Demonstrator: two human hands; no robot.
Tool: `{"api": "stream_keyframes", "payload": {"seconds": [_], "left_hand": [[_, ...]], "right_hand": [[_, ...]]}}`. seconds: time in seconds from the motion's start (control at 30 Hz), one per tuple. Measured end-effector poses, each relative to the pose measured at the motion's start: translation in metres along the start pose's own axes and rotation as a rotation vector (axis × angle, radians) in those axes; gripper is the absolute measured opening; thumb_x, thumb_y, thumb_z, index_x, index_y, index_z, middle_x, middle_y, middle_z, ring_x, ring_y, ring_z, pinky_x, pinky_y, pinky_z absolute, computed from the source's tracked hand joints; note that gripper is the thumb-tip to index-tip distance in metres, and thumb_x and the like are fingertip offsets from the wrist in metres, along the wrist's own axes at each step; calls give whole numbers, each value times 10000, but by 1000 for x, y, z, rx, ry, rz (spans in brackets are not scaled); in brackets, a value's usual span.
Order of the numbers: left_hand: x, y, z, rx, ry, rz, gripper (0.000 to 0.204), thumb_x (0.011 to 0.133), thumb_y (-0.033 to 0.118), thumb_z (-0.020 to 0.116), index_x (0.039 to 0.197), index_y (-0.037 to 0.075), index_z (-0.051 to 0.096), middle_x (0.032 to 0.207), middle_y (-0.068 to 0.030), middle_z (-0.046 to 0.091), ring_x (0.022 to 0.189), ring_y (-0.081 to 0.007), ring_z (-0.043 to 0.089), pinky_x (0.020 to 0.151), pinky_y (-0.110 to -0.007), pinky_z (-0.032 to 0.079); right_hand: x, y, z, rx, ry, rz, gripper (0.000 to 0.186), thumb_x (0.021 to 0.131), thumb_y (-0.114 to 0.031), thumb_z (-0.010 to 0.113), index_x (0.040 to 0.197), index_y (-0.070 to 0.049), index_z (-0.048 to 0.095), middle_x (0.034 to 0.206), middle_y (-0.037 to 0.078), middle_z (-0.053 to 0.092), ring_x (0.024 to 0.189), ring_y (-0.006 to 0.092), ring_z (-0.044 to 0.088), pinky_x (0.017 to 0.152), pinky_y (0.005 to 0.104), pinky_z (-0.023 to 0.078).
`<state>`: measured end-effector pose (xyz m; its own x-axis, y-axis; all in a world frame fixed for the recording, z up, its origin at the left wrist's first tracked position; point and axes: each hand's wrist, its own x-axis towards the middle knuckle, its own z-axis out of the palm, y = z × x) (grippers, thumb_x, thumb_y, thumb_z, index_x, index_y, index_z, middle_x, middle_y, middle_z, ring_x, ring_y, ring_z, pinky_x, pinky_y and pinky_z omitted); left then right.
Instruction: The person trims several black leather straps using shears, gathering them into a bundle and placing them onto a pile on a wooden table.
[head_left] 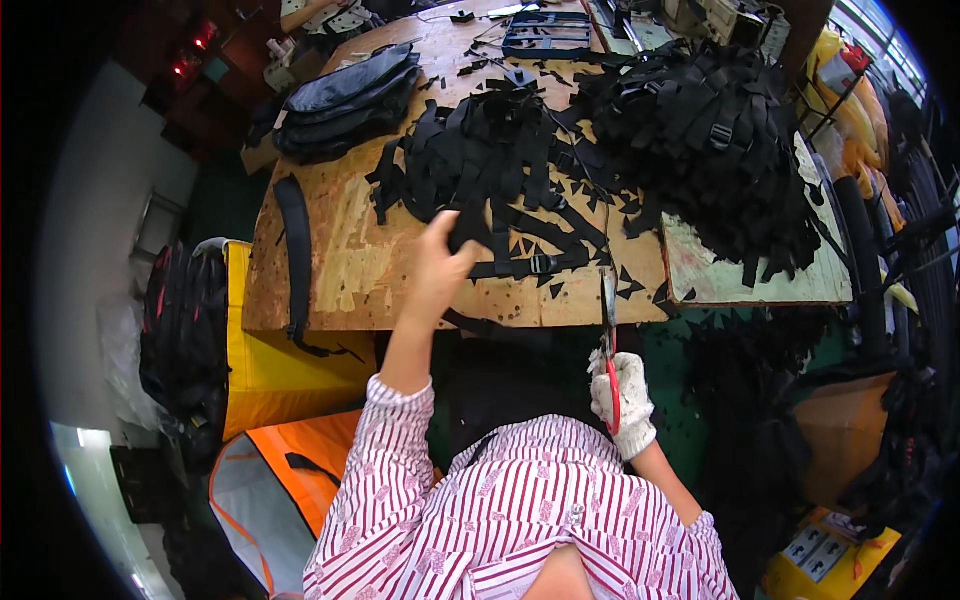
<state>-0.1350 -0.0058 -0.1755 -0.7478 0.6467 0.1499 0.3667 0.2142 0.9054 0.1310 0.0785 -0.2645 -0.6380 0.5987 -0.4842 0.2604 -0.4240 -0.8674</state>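
At frame centre, the bare left hand (437, 268) pinches a black strap (500, 215) from the pile on the wooden worktop (340, 260). Lower right of centre, the gloved right hand (622, 400) clenches red-handled scissors (609, 350), blades pointing up.

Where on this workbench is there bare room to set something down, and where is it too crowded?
Bare wood lies at the near-left of the workbench, between the long strap at the left edge and the left hand. A smaller free patch is the green board below the big strap heap. The centre strap pile and the far edge with the folded bags and blue tray are crowded.
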Motion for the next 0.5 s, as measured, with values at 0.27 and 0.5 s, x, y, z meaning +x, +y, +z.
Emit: {"api": "stream_keyframes", "payload": {"seconds": [0.27, 0.5], "left_hand": [[73, -74, 87, 481, -73, 291, 366, 676, -5, 615, 1041, 0, 604, 1019, -146, 593, 956, -336, 585, 816, -385, 481], [108, -86, 102, 1016, -158, 462, 195, 746, 28, 591, 936, 75, 596, 978, -81, 552, 839, -250, 620, 701, -358, 479]], "right_hand": [[1, 5, -8, 72, -24, 11, 298, 776, -34, 563, 1009, -60, 380, 699, 20, 472, 457, 64, 422, 396, 204, 371], [10, 9, -20, 96, 34, 48, 303, 799, -62, 560, 1038, -61, 372, 752, 40, 507, 474, 68, 436, 403, 207, 384]]}}
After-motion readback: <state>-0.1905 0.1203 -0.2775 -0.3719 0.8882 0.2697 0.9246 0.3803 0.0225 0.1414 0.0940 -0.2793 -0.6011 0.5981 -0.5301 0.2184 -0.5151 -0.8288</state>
